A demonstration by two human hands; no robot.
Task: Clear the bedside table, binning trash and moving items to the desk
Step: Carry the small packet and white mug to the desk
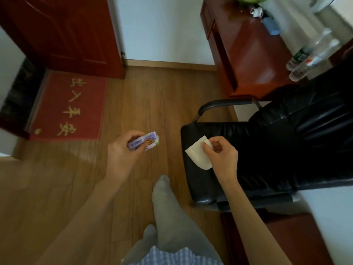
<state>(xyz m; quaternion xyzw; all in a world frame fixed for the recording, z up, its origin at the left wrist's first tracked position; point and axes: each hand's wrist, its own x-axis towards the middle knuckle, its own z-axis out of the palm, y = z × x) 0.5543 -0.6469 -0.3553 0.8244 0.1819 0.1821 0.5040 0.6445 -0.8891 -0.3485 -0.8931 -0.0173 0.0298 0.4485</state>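
The left hand [122, 148] grips a small purple and white packet [144, 142], fingers curled round it, held out over the wooden floor [80, 169] with the packet's far end poking past the fingertips. The right hand [221, 155] pinches a pale, cream-coloured paper [198, 153] between thumb and fingers; the sheet hangs over the front edge of a black leather chair [267, 150] whose dark armrest [223, 105] curves up behind it. Beyond the chair stands a red-brown wooden surface [254, 54], carrying two clear plastic bottles [307, 56] lying tilted near its right side, a blue object [271, 25] farther back, a small white thing beside that, and something green at the far end, too blurred to name. At the left a red doormat [68, 108] with yellow characters lies before a dark red door [63, 33], next to a pale wall [162, 27]. Two grey-socked feet [164, 197] show at the bottom, one stepping forward between the hands, above a blue checked hem [172, 255]
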